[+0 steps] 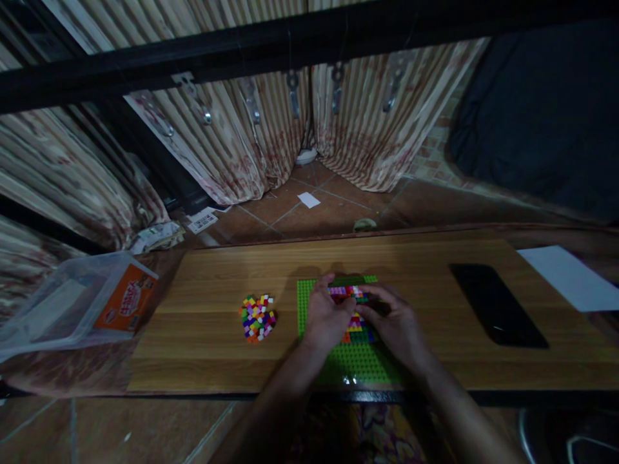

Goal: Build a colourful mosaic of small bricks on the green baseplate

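Note:
A green studded baseplate [360, 364] lies on a low wooden board [213, 335], and small coloured bricks [349, 291] are stuck in rows near its middle. Both hands rest on those rows. My left hand [327, 316] has its fingers curled down onto the bricks, thumb toward the plate's far edge. My right hand [394, 322] meets it from the right, fingers bent and pinched at the same spot. Whether either hand holds a brick is hidden. A heap of loose coloured bricks [258, 317] sits on the board to the left of the plate.
A black phone [498, 314] lies on the board to the right, and a white sheet [570, 276] hangs over its far right corner. A clear plastic box with an orange label [82, 303] sits left of the board. Striped curtains [242, 148] and a black bar [290, 45] are behind.

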A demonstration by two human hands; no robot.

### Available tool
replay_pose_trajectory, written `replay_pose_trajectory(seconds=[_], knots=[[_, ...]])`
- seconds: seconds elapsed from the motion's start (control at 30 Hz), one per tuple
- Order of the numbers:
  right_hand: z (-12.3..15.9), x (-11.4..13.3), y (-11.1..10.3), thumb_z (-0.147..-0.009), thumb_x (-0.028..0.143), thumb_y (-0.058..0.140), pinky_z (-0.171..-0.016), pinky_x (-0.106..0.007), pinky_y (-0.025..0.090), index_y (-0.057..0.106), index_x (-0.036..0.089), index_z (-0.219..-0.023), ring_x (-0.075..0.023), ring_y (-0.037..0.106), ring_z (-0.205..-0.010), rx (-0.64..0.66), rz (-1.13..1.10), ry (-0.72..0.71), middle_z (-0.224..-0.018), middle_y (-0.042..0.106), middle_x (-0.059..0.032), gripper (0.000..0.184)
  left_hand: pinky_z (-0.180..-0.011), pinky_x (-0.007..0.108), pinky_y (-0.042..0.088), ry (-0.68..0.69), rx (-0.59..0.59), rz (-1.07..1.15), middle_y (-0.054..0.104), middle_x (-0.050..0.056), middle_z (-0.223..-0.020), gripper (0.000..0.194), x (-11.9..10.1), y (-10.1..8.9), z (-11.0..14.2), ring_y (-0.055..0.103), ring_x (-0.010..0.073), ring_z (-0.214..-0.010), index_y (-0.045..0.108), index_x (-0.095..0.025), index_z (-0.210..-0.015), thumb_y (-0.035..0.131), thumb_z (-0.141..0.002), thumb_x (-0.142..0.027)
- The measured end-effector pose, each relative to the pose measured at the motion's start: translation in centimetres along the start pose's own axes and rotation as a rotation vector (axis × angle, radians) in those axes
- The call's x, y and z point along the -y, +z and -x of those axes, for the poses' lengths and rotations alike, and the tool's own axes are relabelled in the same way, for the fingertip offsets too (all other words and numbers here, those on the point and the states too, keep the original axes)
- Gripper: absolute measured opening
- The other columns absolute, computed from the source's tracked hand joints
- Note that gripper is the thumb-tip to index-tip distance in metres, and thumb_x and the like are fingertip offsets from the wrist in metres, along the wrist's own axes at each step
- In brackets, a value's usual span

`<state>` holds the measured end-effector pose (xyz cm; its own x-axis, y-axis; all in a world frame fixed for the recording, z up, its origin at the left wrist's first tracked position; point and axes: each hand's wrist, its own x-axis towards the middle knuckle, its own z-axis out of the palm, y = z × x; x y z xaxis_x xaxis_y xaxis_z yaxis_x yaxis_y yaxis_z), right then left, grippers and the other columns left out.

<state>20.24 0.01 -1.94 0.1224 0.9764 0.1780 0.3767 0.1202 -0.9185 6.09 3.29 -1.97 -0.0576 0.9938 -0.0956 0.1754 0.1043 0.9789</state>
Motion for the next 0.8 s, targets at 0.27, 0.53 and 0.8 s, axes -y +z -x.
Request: replay_pose_trajectory(seconds=[0.27, 0.53, 0.8], knots=[[0.2, -0.3, -0.1, -0.076, 0.04, 0.068, -0.085, -0.038, 0.05, 0.067, 0.024, -0.106, -0.021, 0.062, -0.095, 0.02, -0.068, 0.038, -0.105, 0.065, -0.0054, 0.034, -0.098, 0.038, 0.044, 0.034, -0.016, -0.022, 0.066, 0.009, -0.113, 0.053, -0.4, -0.1, 0.4, 0.061, 0.0236, -0.107, 0.058, -0.018, -0.115, 0.074, -0.064, -0.016], [0.8, -0.7, -0.1, -0.075, 0.053, 0.064, -0.091, -0.044, 0.048, 0.068, 0.019, -0.102, -0.0251, 0.064, -0.098, -0.23, -0.215, 0.277, -0.105, 0.071, -0.0092, 0.044, -0.098, 0.036, 0.045, 0.02, -0.015, 0.072, 0.065, 0.009, -0.117, 0.039, 0.0, -1.4, 0.3, 0.06, 0.0215, -0.109, 0.057, -0.018, -0.117, 0.062, -0.08, -0.03], [-2.1, 0.3, 2.3, -0.078, 0.052, 0.059, -0.098, -0.044, 0.043, 0.064, 0.02, -0.114, -0.0252, 0.06, -0.109, -0.063, -0.124, 0.2, -0.117, 0.067, -0.0094, 0.048, -0.102, 0.036, 0.041, 0.045, -0.034, 0.126, 0.068, 0.006, -0.116, 0.027, 0.5, -2.2, 0.1, 0.06, 0.0203, -0.111, 0.064, -0.02, -0.109, 0.05, -0.087, -0.027]])
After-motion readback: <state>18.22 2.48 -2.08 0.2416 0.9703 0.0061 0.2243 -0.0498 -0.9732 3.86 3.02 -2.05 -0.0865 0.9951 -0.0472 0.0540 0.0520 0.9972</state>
